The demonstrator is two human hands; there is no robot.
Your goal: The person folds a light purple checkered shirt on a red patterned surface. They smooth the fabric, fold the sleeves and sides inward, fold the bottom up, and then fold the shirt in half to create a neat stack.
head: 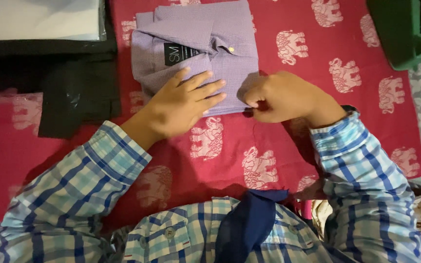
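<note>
Bare red elephant-print cloth (356, 122) open at 3 to 6 o'clock of folded purple shirt (230, 29). Black folded garment (76, 95) blocks 9 o'clock; green object (400, 34) blocks 2 o'clock.

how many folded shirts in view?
1. A folded purple shirt lies on the red elephant-print cloth; the left hand presses flat on it, the right hand pinches its near right corner. The dark cloth left of it is unclear.

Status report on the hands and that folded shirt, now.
Left hand flat on folded lilac shirt. Right hand pinching its lower right corner. Shirt lies on red elephant-print cloth; black garment lies apart, left.
</note>
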